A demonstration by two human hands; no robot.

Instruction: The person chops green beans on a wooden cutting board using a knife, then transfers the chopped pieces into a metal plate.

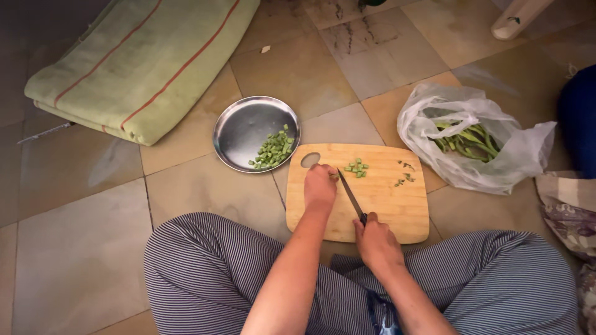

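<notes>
Sitting cross-legged on a tiled floor (81,236) in striped trousers (205,267), a person is chopping green beans. At the floor's upper left lies a folded green mat (143,62) with orange stripes. To its right a round steel plate (245,127) carries a heap of cut bean pieces (273,151) at its lower right rim, just beside the upper left corner of a wooden cutting board (385,205).

The left hand (320,186) rests curled near the board's left edge, below the handle hole; whatever it pins down is hidden under the fingers, so what it grips cannot be told. The right hand (375,242) is clenched round the handle of a knife (351,195) at the board's near edge, blade angled up-left toward the left fingertips. A small cluster of fresh-cut pieces (356,167) sits near the far edge, with trimmed scraps (403,180) toward the right edge.

Right of the board, a clear plastic bag (496,158) holds whole beans (465,141).

By my judgement the slicing step is in hand; the next stroke calls for keeping the left fingertips tucked back from the blade.
</notes>
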